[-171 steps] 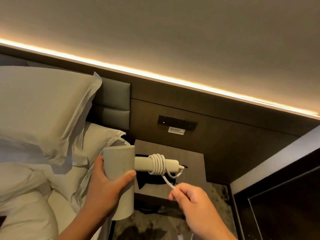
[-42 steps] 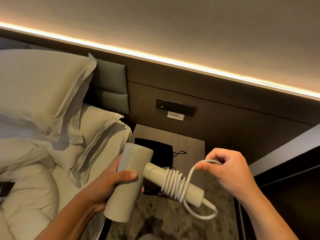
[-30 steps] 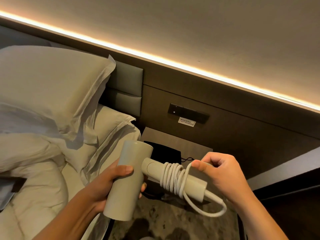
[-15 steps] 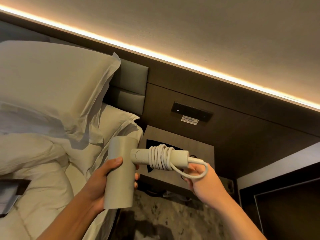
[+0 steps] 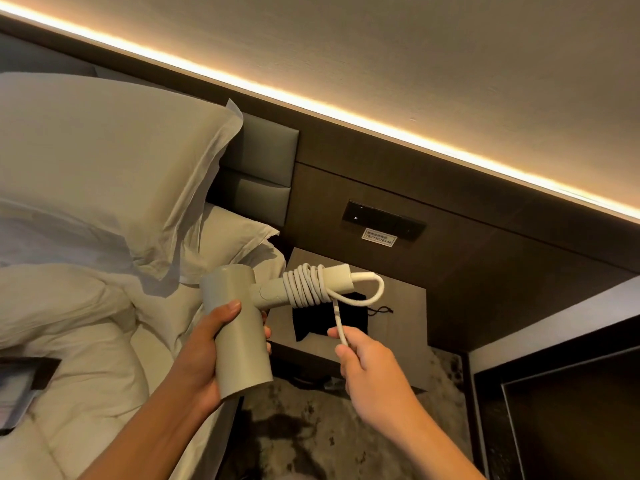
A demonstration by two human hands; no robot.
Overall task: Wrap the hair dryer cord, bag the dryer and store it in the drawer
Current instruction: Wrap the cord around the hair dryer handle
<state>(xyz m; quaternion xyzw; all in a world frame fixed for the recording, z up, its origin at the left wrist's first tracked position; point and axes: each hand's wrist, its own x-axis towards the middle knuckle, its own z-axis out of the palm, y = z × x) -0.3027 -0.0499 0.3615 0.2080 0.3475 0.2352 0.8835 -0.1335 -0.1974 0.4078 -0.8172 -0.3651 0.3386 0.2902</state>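
White cord (image 5: pixel 306 285): several coils, one dryer (image 5: pixel 239 330), two hands.

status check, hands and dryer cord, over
Left hand grips hair dryer barrel. Right hand pinches cord tail, coils on handle. Black bag lies on nightstand, nothing in the way.

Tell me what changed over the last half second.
The right hand came out from under the handle, dropped lower and now pinches the cord, pulling its free end down from the coils. The left hand grips the dryer as before; the black bag stays on the nightstand.
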